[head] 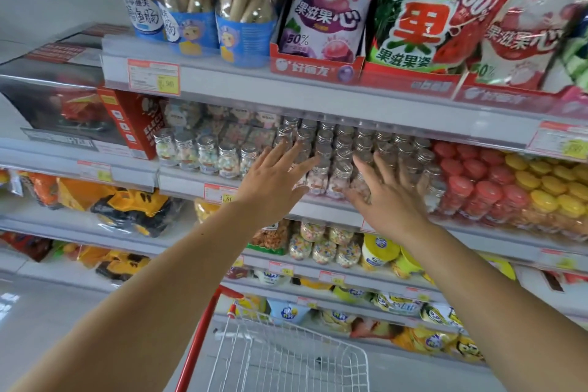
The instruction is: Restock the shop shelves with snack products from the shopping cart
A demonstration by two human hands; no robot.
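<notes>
Left hand (273, 181) and right hand (386, 200), fingers straight and spread, holding nothing, touch the jars (345, 149). One cart (286, 356) at 6 o'clock; three tubs (245, 6) at 11 o'clock.

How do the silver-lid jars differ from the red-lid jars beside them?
Silver-lid jars have metallic caps; red-lid jars have red caps. Silver-lid jars sit behind the open left hand and right hand; red-lid jars stand further right, untouched. Both are small clear jars packed on one shelf.
</notes>
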